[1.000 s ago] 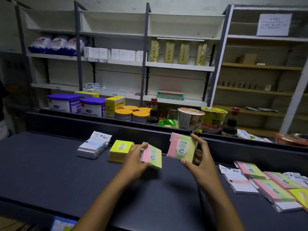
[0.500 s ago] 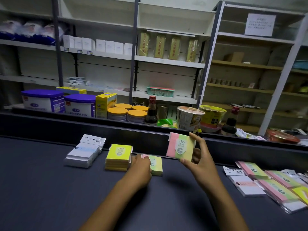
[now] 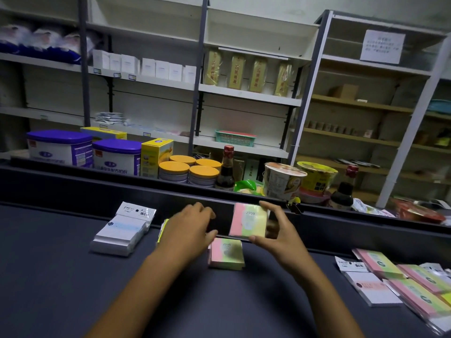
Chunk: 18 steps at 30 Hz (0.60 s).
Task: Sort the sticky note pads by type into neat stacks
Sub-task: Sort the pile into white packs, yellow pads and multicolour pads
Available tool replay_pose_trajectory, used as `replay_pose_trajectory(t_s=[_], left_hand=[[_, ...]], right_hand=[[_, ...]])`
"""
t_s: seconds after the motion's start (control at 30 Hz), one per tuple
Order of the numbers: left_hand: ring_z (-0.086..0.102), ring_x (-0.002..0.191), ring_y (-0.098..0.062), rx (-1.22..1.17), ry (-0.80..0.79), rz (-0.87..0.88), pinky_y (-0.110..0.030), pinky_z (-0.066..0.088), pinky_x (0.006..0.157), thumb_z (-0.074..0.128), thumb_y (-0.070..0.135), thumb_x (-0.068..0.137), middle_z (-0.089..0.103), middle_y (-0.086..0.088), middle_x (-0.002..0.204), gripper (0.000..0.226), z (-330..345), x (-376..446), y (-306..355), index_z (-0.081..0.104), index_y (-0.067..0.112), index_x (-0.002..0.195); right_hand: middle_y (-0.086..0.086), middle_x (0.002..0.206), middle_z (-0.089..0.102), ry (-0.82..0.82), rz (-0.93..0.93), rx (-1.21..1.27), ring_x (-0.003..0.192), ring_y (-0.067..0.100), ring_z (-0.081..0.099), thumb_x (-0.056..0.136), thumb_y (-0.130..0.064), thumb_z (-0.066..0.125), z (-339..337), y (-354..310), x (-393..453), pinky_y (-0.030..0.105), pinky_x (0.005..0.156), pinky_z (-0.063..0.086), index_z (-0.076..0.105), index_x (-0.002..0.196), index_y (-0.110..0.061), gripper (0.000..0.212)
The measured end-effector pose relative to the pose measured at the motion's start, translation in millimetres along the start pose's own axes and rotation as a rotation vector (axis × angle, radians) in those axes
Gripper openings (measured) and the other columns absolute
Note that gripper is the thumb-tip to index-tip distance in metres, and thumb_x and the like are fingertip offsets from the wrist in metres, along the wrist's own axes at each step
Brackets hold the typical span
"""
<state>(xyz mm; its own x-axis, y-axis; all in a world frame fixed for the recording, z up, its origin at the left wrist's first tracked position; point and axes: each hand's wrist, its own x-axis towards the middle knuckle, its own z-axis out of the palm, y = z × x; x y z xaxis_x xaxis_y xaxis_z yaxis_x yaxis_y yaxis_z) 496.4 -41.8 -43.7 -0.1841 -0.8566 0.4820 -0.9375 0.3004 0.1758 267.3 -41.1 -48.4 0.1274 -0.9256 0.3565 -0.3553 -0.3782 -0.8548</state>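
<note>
Dim storeroom, lit faintly from above. Dark counter (image 3: 48, 276) across the foreground, raised ledge (image 3: 97, 189) along its far edge. At 12 o'clock, white metal shelving (image 3: 244, 93) on grey uprights against a pale wall (image 3: 268, 3). At 2 o'clock, wooden shelves (image 3: 353, 132) in a white frame, paper notice (image 3: 382, 46) taped near the top.

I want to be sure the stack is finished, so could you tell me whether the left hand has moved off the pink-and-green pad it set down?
Yes. The left hand has lifted off the pink-and-green pad and shifted toward the white stack, now over the yellow stack.
</note>
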Motion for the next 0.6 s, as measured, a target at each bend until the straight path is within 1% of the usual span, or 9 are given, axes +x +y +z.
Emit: replay_pose_trajectory(t_s=[0.1,0.17,0.23,0.27,0.4,0.43,0.5,0.53,0.6], left_hand=[[0.05,0.116,-0.012,0.048,0.042,-0.044,-0.027,0.043,0.09,0.051,0.05,0.092,0.053,0.01,0.123,0.036,3.0,-5.4,-16.5,0.052,0.033,0.125],[0.05,0.115,-0.011,0.021,0.069,-0.057,-0.026,0.043,0.087,0.05,0.046,0.093,0.053,0.01,0.122,0.033,9.0,-9.8,-20.1,0.054,0.033,0.123],[0.05,0.113,-0.01,-0.005,0.121,-0.07,-0.026,0.044,0.085,0.05,0.042,0.095,0.054,0.011,0.119,0.028,11.4,-11.3,-20.9,0.055,0.033,0.12],[0.051,0.112,-0.01,-0.008,0.147,-0.077,-0.025,0.044,0.084,0.049,0.039,0.096,0.054,0.012,0.119,0.025,10.7,-11.4,-20.3,0.056,0.033,0.119],[0.051,0.108,-0.009,-0.018,0.186,-0.094,-0.024,0.043,0.081,0.045,0.03,0.097,0.055,0.012,0.116,0.023,10.0,-12.1,-20.7,0.057,0.032,0.117],[0.051,0.108,-0.009,-0.022,0.187,-0.096,-0.024,0.043,0.081,0.045,0.029,0.097,0.055,0.012,0.116,0.023,10.5,-12.5,-20.8,0.057,0.032,0.117],[0.051,0.108,-0.009,-0.034,0.19,-0.106,-0.024,0.042,0.081,0.045,0.029,0.097,0.055,0.012,0.116,0.023,10.3,-12.9,-20.8,0.057,0.032,0.116],[0.051,0.109,-0.009,-0.04,0.193,-0.112,-0.024,0.042,0.081,0.046,0.028,0.097,0.055,0.012,0.116,0.023,10.2,-12.8,-21.0,0.058,0.032,0.116],[0.051,0.109,-0.01,-0.044,0.191,-0.119,-0.024,0.042,0.08,0.046,0.028,0.096,0.055,0.012,0.116,0.023,10.9,-13.0,-21.5,0.058,0.032,0.116]], right_hand=[[0.002,0.111,0.07,-0.065,0.086,0.068,0.094,0.012,0.07,0.077,-0.002,0.081,11.4,10.0,0.6,0.024,0.073,0.057,0.049,0.133,-0.033,0.071],[0.004,0.108,0.071,-0.108,0.145,0.082,0.094,0.013,0.07,0.078,-0.004,0.08,16.5,13.9,0.8,0.024,0.07,0.056,0.05,0.133,-0.034,0.069],[0.004,0.11,0.071,-0.137,0.178,0.078,0.099,0.015,0.07,0.08,-0.006,0.08,19.3,17.0,1.6,0.029,0.076,0.059,0.051,0.131,-0.036,0.066],[0.004,0.111,0.071,-0.146,0.187,0.083,0.1,0.015,0.07,0.08,-0.005,0.079,20.0,17.4,1.4,0.03,0.079,0.059,0.052,0.131,-0.036,0.065],[0.003,0.117,0.067,-0.209,0.17,0.017,0.104,0.015,0.067,0.082,-0.007,0.078,27.7,17.4,-0.2,0.027,0.08,0.058,0.056,0.126,-0.031,0.055],[0.001,0.117,0.067,-0.221,0.162,-0.009,0.103,0.011,0.066,0.083,-0.009,0.077,29.0,17.8,-1.0,0.025,0.082,0.057,0.059,0.123,-0.03,0.049],[-0.004,0.112,0.067,-0.233,0.135,-0.068,0.094,-0.001,0.064,0.085,-0.016,0.076,29.7,18.8,-2.0,0.015,0.077,0.052,0.064,0.117,-0.033,0.037],[-0.004,0.11,0.066,-0.234,0.121,-0.114,0.09,-0.002,0.062,0.087,-0.021,0.075,29.4,19.4,-2.3,0.011,0.074,0.049,0.065,0.115,-0.036,0.033],[-0.008,0.107,0.064,-0.227,0.097,-0.212,0.09,0.0,0.058,0.088,-0.031,0.072,28.3,21.7,-2.5,0.007,0.071,0.044,0.066,0.114,-0.042,0.029]])
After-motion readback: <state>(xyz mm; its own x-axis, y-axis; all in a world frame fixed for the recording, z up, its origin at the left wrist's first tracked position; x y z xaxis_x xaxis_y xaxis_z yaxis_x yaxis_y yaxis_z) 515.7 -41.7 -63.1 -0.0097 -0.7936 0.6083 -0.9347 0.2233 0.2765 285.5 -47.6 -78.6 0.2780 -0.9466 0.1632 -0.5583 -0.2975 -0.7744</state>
